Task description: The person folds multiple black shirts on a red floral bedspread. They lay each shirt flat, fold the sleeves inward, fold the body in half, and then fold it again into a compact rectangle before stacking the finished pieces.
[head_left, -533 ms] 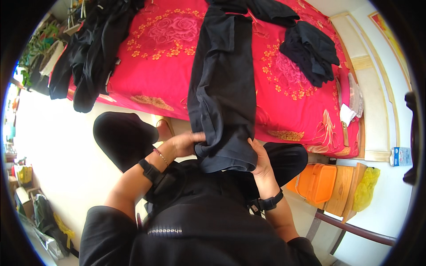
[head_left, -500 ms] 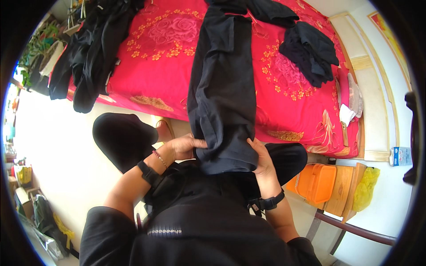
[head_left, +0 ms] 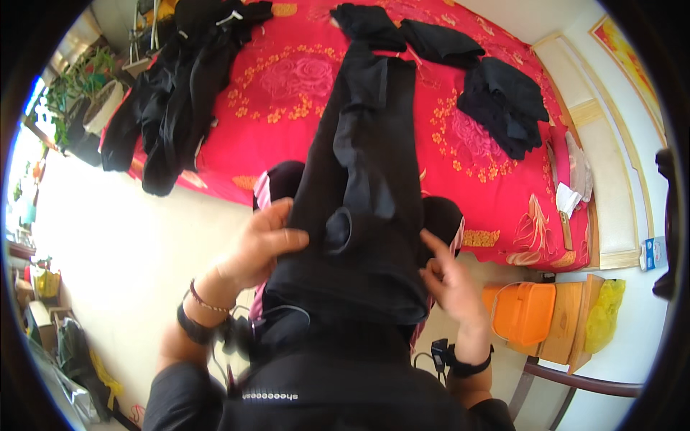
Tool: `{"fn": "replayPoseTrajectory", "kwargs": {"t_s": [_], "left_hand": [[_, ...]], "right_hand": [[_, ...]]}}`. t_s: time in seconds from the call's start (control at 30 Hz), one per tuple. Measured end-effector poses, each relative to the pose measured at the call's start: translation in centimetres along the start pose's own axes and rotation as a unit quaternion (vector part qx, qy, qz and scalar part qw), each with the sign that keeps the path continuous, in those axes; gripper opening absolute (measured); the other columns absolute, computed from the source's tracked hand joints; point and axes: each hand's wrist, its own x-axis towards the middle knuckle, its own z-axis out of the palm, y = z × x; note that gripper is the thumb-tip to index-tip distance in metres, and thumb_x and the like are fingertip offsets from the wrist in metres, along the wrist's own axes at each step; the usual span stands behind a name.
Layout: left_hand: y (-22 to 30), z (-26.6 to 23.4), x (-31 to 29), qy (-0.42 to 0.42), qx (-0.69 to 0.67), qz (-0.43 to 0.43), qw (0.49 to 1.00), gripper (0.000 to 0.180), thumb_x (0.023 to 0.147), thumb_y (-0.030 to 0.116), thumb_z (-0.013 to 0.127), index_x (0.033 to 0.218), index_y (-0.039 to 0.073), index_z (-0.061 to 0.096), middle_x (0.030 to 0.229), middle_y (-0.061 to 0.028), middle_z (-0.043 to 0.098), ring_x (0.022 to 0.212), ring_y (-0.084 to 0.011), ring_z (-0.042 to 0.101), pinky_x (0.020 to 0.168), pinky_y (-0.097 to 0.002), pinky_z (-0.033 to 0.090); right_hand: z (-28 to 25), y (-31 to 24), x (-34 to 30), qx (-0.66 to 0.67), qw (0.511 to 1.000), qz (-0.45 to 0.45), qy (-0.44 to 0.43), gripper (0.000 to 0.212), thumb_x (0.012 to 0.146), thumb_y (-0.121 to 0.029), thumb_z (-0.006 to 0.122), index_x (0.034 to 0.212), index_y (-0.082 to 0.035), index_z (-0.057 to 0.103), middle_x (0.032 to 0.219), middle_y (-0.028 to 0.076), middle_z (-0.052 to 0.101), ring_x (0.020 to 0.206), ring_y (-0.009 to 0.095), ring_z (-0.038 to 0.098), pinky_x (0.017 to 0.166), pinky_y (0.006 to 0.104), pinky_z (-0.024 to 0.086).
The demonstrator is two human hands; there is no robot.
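A long black pair of trousers (head_left: 384, 172) stretches from the bed down over my lap, its wide end lying against my shirt. A loose fold with a rounded opening shows on its upper face. My left hand (head_left: 262, 241) is at the left edge of the cloth, thumb stretched over it and apart from the fingers. Beside the right edge, my right hand (head_left: 454, 280) has its index finger extended and thumb apart, with nothing gripped. Both hands are slightly blurred.
The bed (head_left: 273, 79) has a red flowered cover. Dark clothes (head_left: 172, 108) hang over its left side; folded dark garments (head_left: 503, 104) lie on the right. An orange bin (head_left: 525, 312) and a yellow plastic bag (head_left: 605, 316) are by a wooden stand at right. A potted plant (head_left: 79, 93) stands far left.
Both hands have let go of the trousers' end and moved slightly apart. The cloth's end now lies lower, over my lap, and my knees have come closer together.
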Motion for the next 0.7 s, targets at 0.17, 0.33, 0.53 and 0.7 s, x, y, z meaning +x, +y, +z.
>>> {"fn": "replayPoseTrajectory", "kwargs": {"t_s": [0.17, 0.33, 0.53, 0.7], "left_hand": [[-2.9, -2.1, -0.4, 0.064, 0.295, -0.137, 0.944, 0.031, 0.089, -0.005, 0.063, 0.119, 0.001, 0.055, 0.101, -0.0054, 0.066, 0.09, -0.0106, 0.066, 0.072, -0.0228, 0.054], [-6.0, -3.3, -0.5, 0.056, 0.21, -0.082, 0.973, 0.031, 0.087, -0.006, 0.063, 0.117, 0.0, 0.056, 0.102, -0.0027, 0.065, 0.093, -0.0096, 0.064, 0.077, -0.0242, 0.052], [-7.7, -4.5, -0.4, 0.075, 0.182, -0.071, 0.978, 0.029, 0.086, -0.006, 0.061, 0.114, 0.002, 0.058, 0.1, -0.0021, 0.065, 0.094, -0.0107, 0.064, 0.079, -0.0259, 0.053], [-7.1, -4.9, -0.5, 0.081, -0.074, -0.09, 0.99, 0.04, 0.083, -0.008, 0.052, 0.121, 0.001, 0.059, 0.111, -0.0093, 0.068, 0.103, -0.0221, 0.067, 0.092, -0.0352, 0.056]], "right_hand": [[3.9, 0.0, 2.3, -0.235, 0.932, -0.267, 0.071, 0.073, 0.08, -0.055, 0.076, 0.12, 0.005, 0.065, 0.124, 0.015, 0.058, 0.114, 0.035, 0.054, 0.098, 0.042, 0.046], [12.7, -0.4, 5.6, -0.033, 0.984, -0.172, 0.016, 0.106, 0.078, -0.061, 0.079, 0.144, 0.009, 0.036, 0.135, 0.027, 0.045, 0.124, 0.039, 0.052, 0.105, 0.0407, 0.044], [11.4, -1.0, 7.8, 0.254, 0.963, -0.031, 0.078, 0.046, 0.072, 0.008, 0.06, 0.117, -0.002, 0.061, 0.109, 0.007, 0.06, 0.105, 0.017, 0.058, 0.092, 0.0279, 0.045], [3.5, -5.4, 3.7, 0.047, 0.928, -0.326, 0.173, 0.051, 0.07, 0.017, 0.055, 0.115, -0.004, 0.063, 0.106, 0.009, 0.058, 0.096, 0.022, 0.06, 0.084, 0.0294, 0.05]]}}
